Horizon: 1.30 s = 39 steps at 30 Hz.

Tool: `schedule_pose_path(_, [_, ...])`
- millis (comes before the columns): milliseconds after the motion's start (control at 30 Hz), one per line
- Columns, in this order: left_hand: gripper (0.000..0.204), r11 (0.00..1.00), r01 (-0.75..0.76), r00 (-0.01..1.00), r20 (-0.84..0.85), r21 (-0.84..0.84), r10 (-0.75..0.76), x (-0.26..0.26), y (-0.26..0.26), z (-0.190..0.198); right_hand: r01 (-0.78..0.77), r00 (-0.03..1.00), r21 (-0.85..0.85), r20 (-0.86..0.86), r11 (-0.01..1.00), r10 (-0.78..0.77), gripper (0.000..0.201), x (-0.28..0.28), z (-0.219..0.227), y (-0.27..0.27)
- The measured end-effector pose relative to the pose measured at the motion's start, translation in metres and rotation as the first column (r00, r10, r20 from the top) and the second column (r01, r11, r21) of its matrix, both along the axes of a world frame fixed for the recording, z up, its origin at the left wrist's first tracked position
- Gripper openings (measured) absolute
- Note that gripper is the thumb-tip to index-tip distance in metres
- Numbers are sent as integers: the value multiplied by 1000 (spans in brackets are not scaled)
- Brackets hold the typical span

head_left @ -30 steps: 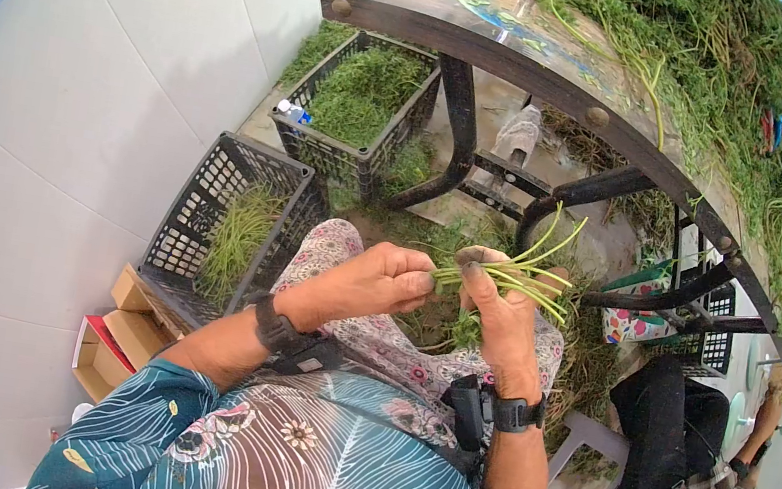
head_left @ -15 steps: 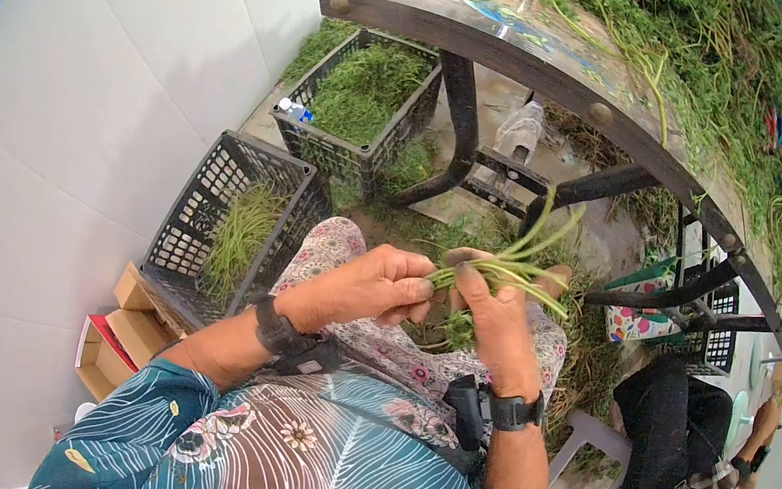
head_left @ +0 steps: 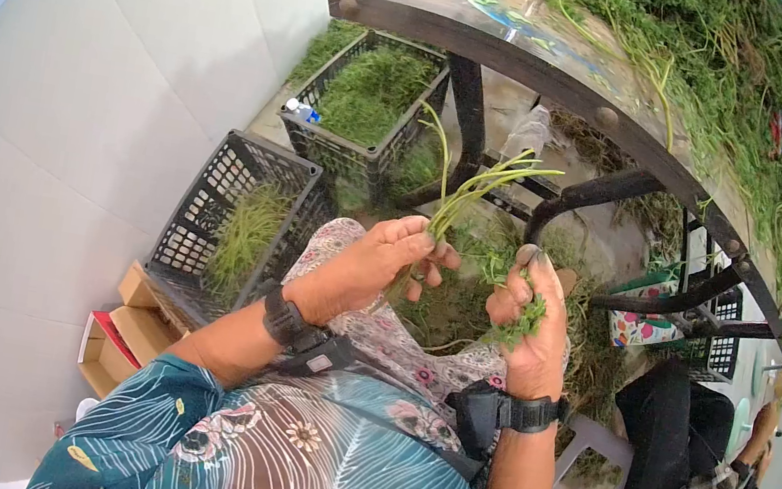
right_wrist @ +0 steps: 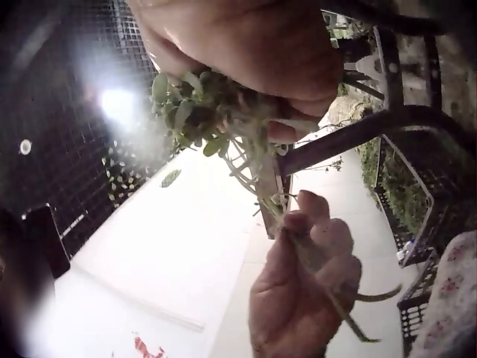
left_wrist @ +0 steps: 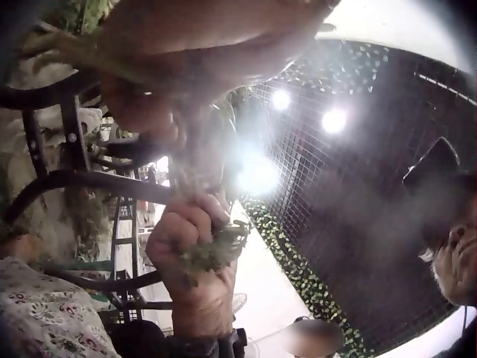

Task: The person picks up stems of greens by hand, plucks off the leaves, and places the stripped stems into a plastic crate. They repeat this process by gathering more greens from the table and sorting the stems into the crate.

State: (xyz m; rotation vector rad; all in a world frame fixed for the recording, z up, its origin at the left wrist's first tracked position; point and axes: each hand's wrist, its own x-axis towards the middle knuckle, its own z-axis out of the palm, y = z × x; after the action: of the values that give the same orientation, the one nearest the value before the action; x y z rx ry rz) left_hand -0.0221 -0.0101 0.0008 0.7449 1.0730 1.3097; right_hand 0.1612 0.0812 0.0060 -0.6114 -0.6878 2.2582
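In the head view a small bundle of green stems (head_left: pixel 459 194) rises from the left hand (head_left: pixel 384 259), pinched between its thumb and fingers. The right hand (head_left: pixel 537 317), a short distance to the right, grips a tuft of green leaves (head_left: pixel 530 318) in its curled fingers. The left wrist view shows the right hand (left_wrist: pixel 195 261) with leaves (left_wrist: pixel 212 253) across its fingers. In the right wrist view the leaves (right_wrist: pixel 201 112) hang under the right hand (right_wrist: pixel 246 45), and below them the left hand (right_wrist: pixel 305 283) pinches the stems (right_wrist: pixel 339 306).
A black crate of stems (head_left: pixel 246 233) stands at the left, with a crate of greens (head_left: pixel 374 90) behind it. A table (head_left: pixel 529 63) heaped with greens (head_left: pixel 722 61) curves across the upper right. Another person's dark-trousered legs (head_left: pixel 661 437) are at the right, near a pale stool (head_left: pixel 579 475).
The stems have left the right hand and now point upward from the left hand. The hands have moved apart, and leaves now show in the right hand's curled fingers.
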Motion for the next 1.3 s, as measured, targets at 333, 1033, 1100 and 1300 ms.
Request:
schedule_pose_path(333, [21, 991, 131, 991, 17, 7, -131, 18, 16, 1, -131, 991, -78, 21, 988, 133, 19, -15, -24, -5])
schedule_pose_path(1033, [22, 984, 177, 984, -3, 15, -177, 19, 13, -5, -23, 986, -143, 160, 989, 47, 24, -25, -33, -9])
schedule_pose_path(1100, [22, 983, 179, 983, 23, 30, -180, 19, 12, -9, -35, 998, -263, 34, 964, 46, 25, -25, -40, -5])
schedule_pose_path(1300, [21, 997, 72, 994, 76, 24, -74, 13, 10, -10, 101, 976, -196, 209, 975, -59, 16, -18, -41, -1])
